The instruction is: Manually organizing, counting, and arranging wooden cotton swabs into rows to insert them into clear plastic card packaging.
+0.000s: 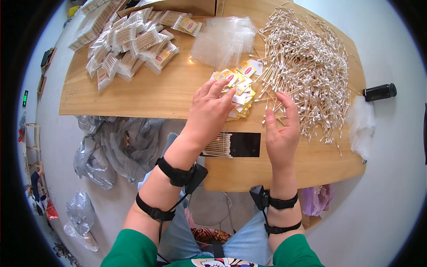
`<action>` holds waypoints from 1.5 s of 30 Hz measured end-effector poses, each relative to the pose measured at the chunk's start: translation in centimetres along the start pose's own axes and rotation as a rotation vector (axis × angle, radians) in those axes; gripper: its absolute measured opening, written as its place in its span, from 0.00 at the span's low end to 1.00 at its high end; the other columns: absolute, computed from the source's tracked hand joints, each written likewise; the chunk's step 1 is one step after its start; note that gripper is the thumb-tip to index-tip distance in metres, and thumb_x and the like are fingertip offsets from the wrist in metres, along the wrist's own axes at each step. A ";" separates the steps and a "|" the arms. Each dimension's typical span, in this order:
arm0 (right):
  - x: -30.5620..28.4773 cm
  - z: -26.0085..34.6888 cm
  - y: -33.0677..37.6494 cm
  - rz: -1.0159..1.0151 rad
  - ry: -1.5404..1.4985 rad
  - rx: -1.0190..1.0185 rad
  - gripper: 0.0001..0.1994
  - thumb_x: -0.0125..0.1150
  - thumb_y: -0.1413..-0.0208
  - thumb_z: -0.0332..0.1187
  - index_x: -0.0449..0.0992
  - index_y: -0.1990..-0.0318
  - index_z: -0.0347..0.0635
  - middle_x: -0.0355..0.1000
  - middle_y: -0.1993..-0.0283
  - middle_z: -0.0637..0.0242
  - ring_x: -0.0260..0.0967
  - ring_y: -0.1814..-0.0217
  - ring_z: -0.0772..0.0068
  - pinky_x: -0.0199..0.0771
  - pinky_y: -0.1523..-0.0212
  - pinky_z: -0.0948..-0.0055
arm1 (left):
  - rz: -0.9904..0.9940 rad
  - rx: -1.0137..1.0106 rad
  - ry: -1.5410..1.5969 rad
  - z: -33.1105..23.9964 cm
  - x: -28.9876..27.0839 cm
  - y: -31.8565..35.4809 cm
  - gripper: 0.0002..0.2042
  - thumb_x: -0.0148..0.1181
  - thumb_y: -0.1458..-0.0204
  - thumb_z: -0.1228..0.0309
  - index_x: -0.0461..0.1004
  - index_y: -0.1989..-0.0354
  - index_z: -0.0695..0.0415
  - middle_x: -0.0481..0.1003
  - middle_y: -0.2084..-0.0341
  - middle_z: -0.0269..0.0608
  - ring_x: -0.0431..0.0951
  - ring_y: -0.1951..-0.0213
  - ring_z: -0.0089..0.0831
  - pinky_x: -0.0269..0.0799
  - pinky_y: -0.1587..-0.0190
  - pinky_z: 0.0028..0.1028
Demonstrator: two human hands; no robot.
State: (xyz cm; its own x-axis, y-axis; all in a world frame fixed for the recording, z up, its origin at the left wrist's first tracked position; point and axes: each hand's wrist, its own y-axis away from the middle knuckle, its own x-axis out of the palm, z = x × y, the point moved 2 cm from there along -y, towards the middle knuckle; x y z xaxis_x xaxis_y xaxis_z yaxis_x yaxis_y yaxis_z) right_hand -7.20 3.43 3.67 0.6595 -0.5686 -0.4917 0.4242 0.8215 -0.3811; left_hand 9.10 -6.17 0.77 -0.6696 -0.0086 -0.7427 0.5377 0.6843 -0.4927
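My left hand (210, 109) rests its fingertips on a loose heap of small yellow and white cards (242, 86), with thumb and forefinger apart. To its right, my right hand (283, 133) hovers over the table, thumb and fingers spread, nothing seen between them. Just beyond its fingertips lie loose cotton swabs (307, 71) in a large pile. Between my wrists, at the table's near edge, is a flat black tray (246, 144). A row of cotton swabs (219, 146) lies side by side in its left part, partly hidden by my left forearm.
Filled clear packets of swabs (133, 42) are heaped at the far left. Empty clear bags (224, 40) lie behind the cards. A black cylinder (379, 92) and clear plastic (359, 120) sit at the right edge. Grey plastic bags (129, 142) are below the table, left.
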 end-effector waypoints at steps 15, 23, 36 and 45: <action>-0.5 -2.1 0.1 0.033 -0.235 0.145 0.13 0.58 0.39 0.23 0.75 0.48 0.35 0.75 0.51 0.61 0.72 0.49 0.70 0.71 0.48 0.73 | 0.111 -0.001 -0.015 0.2 0.2 -0.6 0.11 0.68 0.52 0.70 0.80 0.59 0.54 0.79 0.52 0.38 0.77 0.48 0.39 0.71 0.47 0.37; -0.8 -1.8 0.0 0.045 -0.283 0.226 0.11 0.58 0.38 0.24 0.76 0.49 0.36 0.75 0.55 0.65 0.71 0.58 0.77 0.72 0.55 0.76 | 0.082 0.032 -0.007 0.6 0.0 -0.8 0.09 0.69 0.53 0.71 0.82 0.62 0.56 0.81 0.58 0.38 0.79 0.53 0.39 0.74 0.51 0.37; -0.9 -2.4 0.0 0.035 -0.262 0.201 0.10 0.59 0.38 0.25 0.77 0.51 0.36 0.77 0.54 0.62 0.73 0.52 0.72 0.72 0.49 0.73 | 0.072 0.042 0.076 1.5 0.1 -1.2 0.04 0.66 0.50 0.75 0.77 0.68 0.59 0.81 0.63 0.40 0.79 0.59 0.40 0.76 0.55 0.37; -0.9 -2.2 0.1 0.047 -0.311 0.251 0.10 0.59 0.38 0.25 0.77 0.51 0.35 0.76 0.55 0.63 0.73 0.52 0.73 0.72 0.48 0.74 | -0.126 0.023 0.131 0.4 -2.1 -1.2 0.02 0.62 0.45 0.78 0.75 0.67 0.62 0.78 0.68 0.45 0.78 0.64 0.42 0.74 0.61 0.34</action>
State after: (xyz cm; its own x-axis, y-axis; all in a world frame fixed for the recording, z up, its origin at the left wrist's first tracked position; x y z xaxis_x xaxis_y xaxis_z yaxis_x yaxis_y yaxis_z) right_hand -9.07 3.92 2.35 0.8217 -0.5220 -0.2289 0.5024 0.8530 -0.1418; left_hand 10.06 -7.23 2.78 -0.7925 0.0032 -0.6099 0.4560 0.6673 -0.5889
